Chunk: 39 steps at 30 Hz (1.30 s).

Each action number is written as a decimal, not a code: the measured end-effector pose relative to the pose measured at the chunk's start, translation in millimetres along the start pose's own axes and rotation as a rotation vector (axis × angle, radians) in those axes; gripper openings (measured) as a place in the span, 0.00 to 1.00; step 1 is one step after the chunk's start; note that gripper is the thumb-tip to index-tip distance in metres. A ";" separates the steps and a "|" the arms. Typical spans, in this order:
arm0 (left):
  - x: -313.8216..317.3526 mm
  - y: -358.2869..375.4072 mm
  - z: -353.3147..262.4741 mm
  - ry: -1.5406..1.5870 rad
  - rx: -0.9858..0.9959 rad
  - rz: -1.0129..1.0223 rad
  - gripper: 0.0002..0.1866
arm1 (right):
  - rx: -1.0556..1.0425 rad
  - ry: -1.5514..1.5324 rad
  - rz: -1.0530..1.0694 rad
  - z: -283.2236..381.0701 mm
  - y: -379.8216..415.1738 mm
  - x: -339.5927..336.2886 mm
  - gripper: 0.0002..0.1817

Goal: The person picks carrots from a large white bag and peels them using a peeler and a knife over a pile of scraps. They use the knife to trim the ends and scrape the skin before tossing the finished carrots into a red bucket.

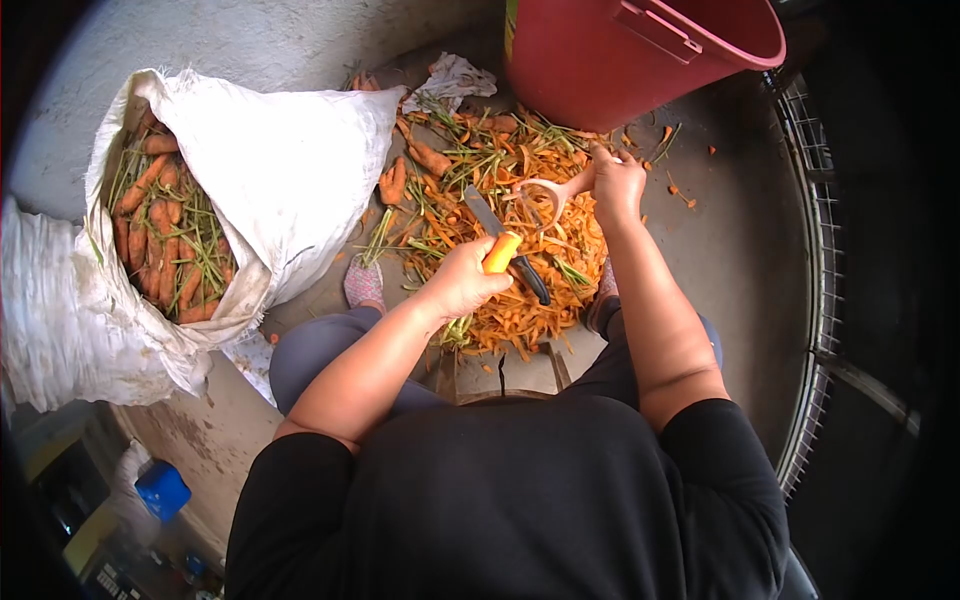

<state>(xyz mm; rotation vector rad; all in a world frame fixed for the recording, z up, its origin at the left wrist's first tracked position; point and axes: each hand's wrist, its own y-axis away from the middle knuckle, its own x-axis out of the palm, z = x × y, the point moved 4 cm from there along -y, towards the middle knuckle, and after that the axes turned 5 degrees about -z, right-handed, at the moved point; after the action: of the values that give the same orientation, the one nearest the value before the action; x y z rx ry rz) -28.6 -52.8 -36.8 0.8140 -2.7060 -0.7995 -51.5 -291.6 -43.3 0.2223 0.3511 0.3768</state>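
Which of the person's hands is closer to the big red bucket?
Right. The right hand, gripping a peeler, is just on the near side of the red bucket; the left hand, holding a carrot, is farther back toward the body.

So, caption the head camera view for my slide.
Left hand holding a peeled carrot, right hand a peeler, above orange peelings, near a sack of carrots and a red bucket.
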 end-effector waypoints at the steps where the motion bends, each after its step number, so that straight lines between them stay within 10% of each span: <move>1: -0.5 -1.0 1.2 -0.083 0.012 -0.014 0.20 | 0.032 -0.021 0.033 4.8 7.4 1.8 0.21; 4: -1.3 0.3 -5.8 -0.387 -0.017 -0.096 0.19 | 0.051 -0.044 0.305 12.9 46.5 22.3 0.12; 11: -3.3 6.6 -13.2 -0.596 0.236 -0.275 0.21 | -0.001 -0.040 0.049 -12.4 4.9 10.0 0.16; 15: -1.5 5.0 -8.0 -0.591 0.276 -0.267 0.22 | 0.005 -0.076 0.278 -4.2 35.1 25.7 0.18; 21: -16.1 -1.7 -5.7 -0.320 0.164 -0.236 0.20 | 0.164 0.103 -0.205 -84.0 -40.1 -11.8 0.25; 25: -27.4 -6.3 12.7 0.091 -0.006 -0.250 0.17 | 0.558 0.275 0.005 -123.8 -16.0 -22.7 0.32; 29: -36.0 2.4 25.1 0.175 -0.140 -0.260 0.17 | 0.052 1.311 0.552 -195.4 20.9 13.7 0.34; 32: -42.7 10.0 23.7 0.203 -0.211 -0.219 0.18 | 0.019 1.414 0.912 -204.9 74.6 39.9 0.34; 39: -54.6 4.7 35.4 0.186 -0.163 -0.202 0.21 | -0.102 1.419 1.001 -232.2 65.8 52.4 0.31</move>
<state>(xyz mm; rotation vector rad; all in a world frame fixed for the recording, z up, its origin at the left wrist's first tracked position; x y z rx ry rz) 2.5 -3.3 -65.8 1.0771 -2.3881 -0.9222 -113.8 -177.2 -253.2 -0.0302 1.6284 1.5399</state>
